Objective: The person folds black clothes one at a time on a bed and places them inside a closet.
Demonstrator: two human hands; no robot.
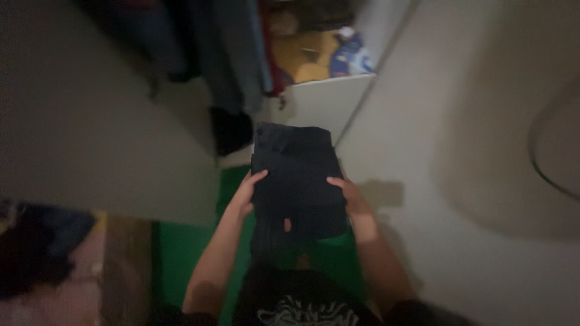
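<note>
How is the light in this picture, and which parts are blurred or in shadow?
Head view: the light is dim and the whole frame is soft. The folded dark cloth shows almost no detail; the left hand and right hand at its sides are blurred. A faint shadow falls on the pale wall beside the right hand. The hanging clothes are murky.

We see a narrow gap ahead between the left door [90,139] and right wall [435,151], partly blocked by hanging clothes [232,54] and a white panel [323,102]

Matt black cloth bundle [297,181] above matt green flooring [181,253]
</note>
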